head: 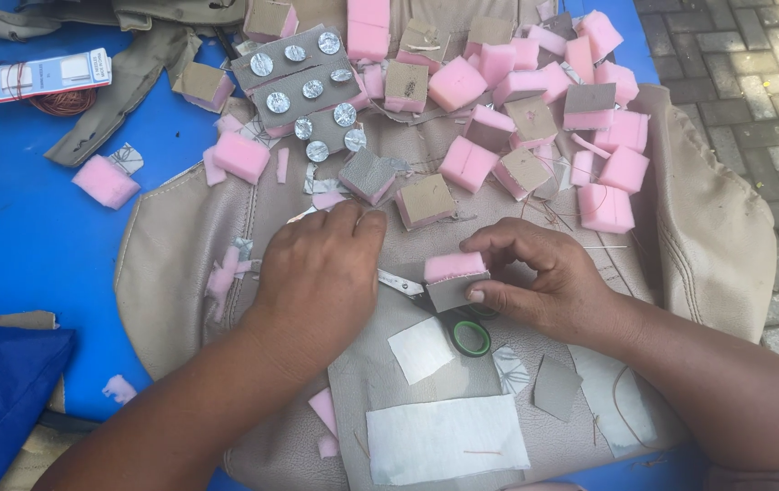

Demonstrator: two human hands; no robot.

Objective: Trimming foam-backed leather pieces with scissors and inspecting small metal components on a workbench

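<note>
**Many foam blocks covered, one in hand**

At the centre of the frame the right hand [549,277] pinches a pink foam block [456,279] with a grey fabric face between thumb and fingers, holding it just above the beige seat cover [717,236] that serves as a work surface. The left hand [317,273] lies palm down, fingers loosely curled, on the cover just left of the block; it grips nothing that shows. Scissors [401,284] with a green handle lie between the two hands, partly hidden under the block.

Judging by the spread, a good share of the work looks done: across the upper middle and upper right sits a heap of foam pieces [535,100], several already faced with grey or tan fabric, others bare pink. A grey strip carrying round silver buttons [303,91] lies at upper centre. Cut fabric scraps [449,438] wait at the bottom. A needle card [39,75] and thread coil sit at upper left on the blue table [8,236].
</note>
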